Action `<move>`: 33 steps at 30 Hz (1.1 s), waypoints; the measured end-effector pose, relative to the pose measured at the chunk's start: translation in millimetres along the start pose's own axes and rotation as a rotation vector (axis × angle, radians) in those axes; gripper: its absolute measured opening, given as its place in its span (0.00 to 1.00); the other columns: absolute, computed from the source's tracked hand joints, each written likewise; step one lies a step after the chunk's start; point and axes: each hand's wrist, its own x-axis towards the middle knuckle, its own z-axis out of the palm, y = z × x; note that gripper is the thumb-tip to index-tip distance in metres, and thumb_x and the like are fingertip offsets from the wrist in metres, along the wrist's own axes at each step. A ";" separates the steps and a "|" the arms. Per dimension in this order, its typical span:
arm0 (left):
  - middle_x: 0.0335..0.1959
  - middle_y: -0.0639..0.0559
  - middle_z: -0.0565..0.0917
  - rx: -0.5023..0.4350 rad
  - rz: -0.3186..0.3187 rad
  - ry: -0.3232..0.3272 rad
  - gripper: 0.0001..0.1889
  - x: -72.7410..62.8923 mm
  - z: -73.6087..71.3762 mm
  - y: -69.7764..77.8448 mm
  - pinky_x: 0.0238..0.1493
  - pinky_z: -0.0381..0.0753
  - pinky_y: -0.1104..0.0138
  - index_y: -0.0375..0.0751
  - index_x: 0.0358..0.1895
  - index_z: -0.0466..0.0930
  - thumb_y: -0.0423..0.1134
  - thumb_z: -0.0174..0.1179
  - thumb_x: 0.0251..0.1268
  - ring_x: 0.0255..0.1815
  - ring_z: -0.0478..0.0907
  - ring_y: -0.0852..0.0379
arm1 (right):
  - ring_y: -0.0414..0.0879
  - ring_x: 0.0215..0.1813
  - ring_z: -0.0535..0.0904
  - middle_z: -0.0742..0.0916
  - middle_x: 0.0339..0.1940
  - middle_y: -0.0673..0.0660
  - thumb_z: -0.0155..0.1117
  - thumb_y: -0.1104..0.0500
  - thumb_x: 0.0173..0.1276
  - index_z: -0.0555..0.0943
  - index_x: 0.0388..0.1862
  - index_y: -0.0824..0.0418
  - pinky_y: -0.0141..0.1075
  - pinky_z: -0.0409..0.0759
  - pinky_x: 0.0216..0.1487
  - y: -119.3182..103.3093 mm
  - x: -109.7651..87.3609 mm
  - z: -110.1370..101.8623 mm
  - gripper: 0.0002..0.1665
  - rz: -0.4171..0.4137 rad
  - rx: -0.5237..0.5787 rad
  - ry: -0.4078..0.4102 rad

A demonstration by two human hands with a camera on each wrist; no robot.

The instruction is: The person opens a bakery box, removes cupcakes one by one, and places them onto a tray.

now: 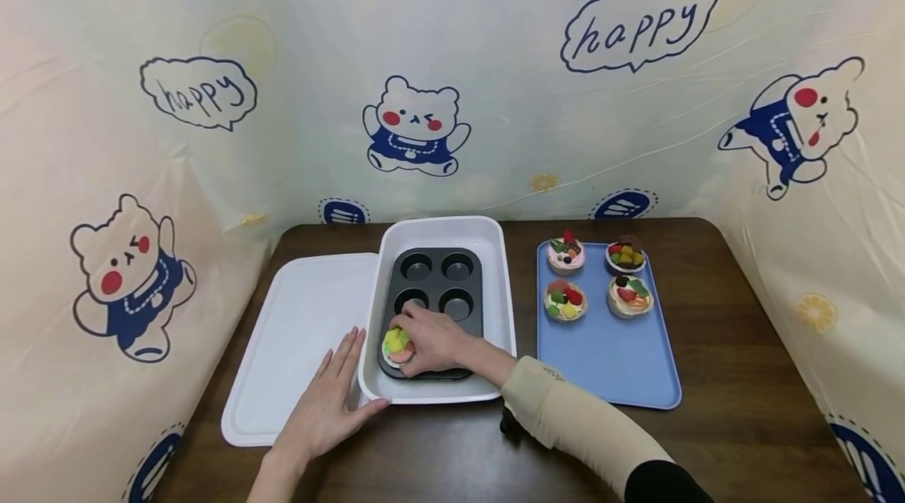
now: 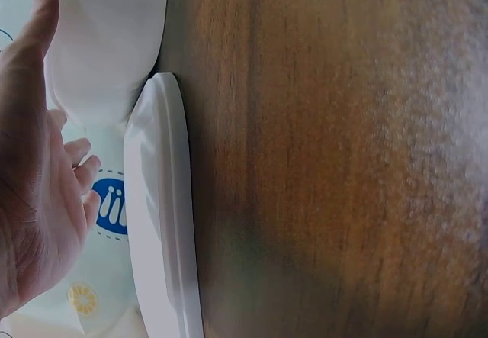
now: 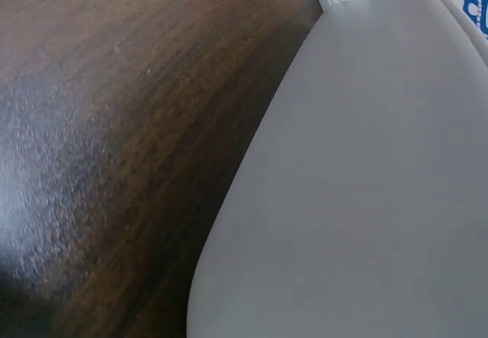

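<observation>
In the head view my right hand (image 1: 441, 342) reaches into a white plastic bin (image 1: 506, 314). Its fingers curl round a small fruit-topped cupcake (image 1: 397, 344) with yellow, green and pink pieces on top. That cupcake is at the front-left cup of a dark muffin tin (image 1: 436, 283) in the bin; how deep it sits is hidden. Flat and spread, my left hand (image 1: 321, 405) has its thumb against the bin's front-left corner, its fingers beside the bin's left side. Only the bin's outer wall (image 3: 351, 170) and the table fill the right wrist view.
A white lid (image 1: 283, 346) lies left of the bin, its edge against it. On the right, a blue tray (image 1: 601, 361) carries several fruit-topped cupcakes (image 1: 566, 300) toward its back. Everything stands on a dark wooden table (image 1: 735, 377), with a printed curtain (image 1: 488, 31) behind.
</observation>
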 end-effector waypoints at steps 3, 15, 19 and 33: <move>0.93 0.42 0.55 -0.004 0.002 0.002 0.62 -0.6 0.6 -0.8 0.89 0.61 0.38 0.49 0.93 0.44 0.76 0.65 0.66 0.91 0.60 0.40 | 0.36 0.50 0.77 0.82 0.64 0.54 0.83 0.48 0.60 0.82 0.70 0.54 0.24 0.80 0.50 0.1 -1.2 -0.5 0.39 0.033 0.105 -0.005; 0.92 0.41 0.57 -0.020 -0.009 -0.004 0.61 -1.2 0.7 -0.6 0.89 0.61 0.37 0.49 0.93 0.45 0.75 0.65 0.67 0.90 0.61 0.38 | 0.39 0.59 0.80 0.85 0.68 0.54 0.82 0.50 0.64 0.74 0.78 0.59 0.31 0.82 0.66 6.2 -7.6 -8.4 0.46 0.068 0.349 0.027; 0.92 0.41 0.57 -0.029 -0.008 -0.001 0.61 -1.2 1.0 -0.6 0.89 0.61 0.37 0.49 0.93 0.45 0.74 0.65 0.67 0.90 0.61 0.37 | 0.43 0.66 0.81 0.85 0.72 0.57 0.84 0.51 0.63 0.75 0.79 0.62 0.36 0.82 0.74 4.5 -9.7 -9.8 0.48 0.070 0.357 0.042; 0.92 0.40 0.58 -0.035 -0.016 -0.005 0.61 -0.7 2.3 -0.9 0.89 0.61 0.38 0.49 0.93 0.45 0.75 0.65 0.67 0.90 0.61 0.38 | 0.41 0.58 0.81 0.89 0.63 0.56 0.88 0.54 0.58 0.82 0.71 0.59 0.32 0.81 0.66 12.5 -17.8 -17.6 0.41 0.120 0.561 0.119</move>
